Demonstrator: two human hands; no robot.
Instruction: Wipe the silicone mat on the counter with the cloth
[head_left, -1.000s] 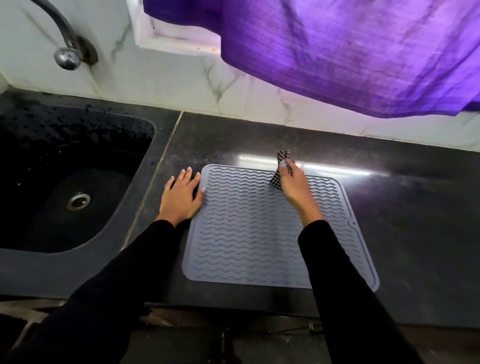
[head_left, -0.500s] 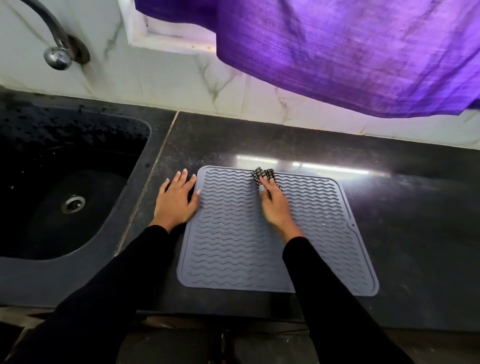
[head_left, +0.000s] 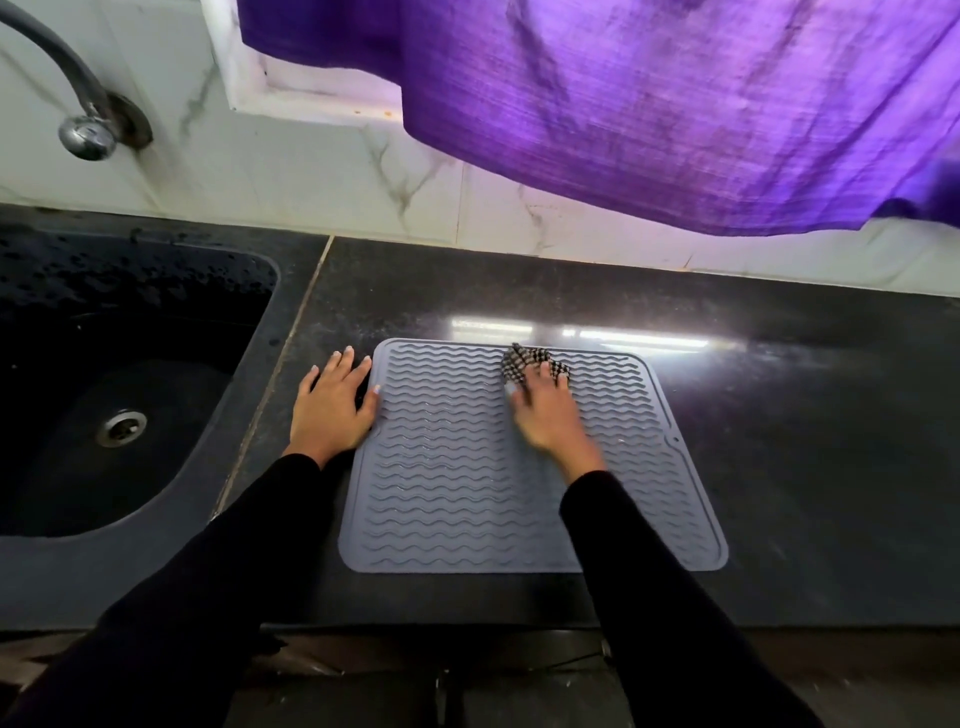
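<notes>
A grey silicone mat (head_left: 452, 483) with wavy ridges lies flat on the dark counter (head_left: 805, 441). My right hand (head_left: 550, 415) presses a small black-and-white checked cloth (head_left: 524, 359) onto the mat near its far edge; the fingers cover part of the cloth. My left hand (head_left: 332, 408) rests flat on the counter at the mat's left edge, fingers spread, thumb touching the mat's rim. Both arms wear black sleeves.
A black sink (head_left: 114, 384) with a metal drain (head_left: 122, 427) sits to the left, a tap (head_left: 85, 136) above it. A purple curtain (head_left: 649, 104) hangs over the tiled back wall. The counter's front edge runs just below the mat.
My right hand slid the cloth from the mat's far edge leftward, then back a little to the right near the far edge. My left hand has stayed at the mat's left edge.
</notes>
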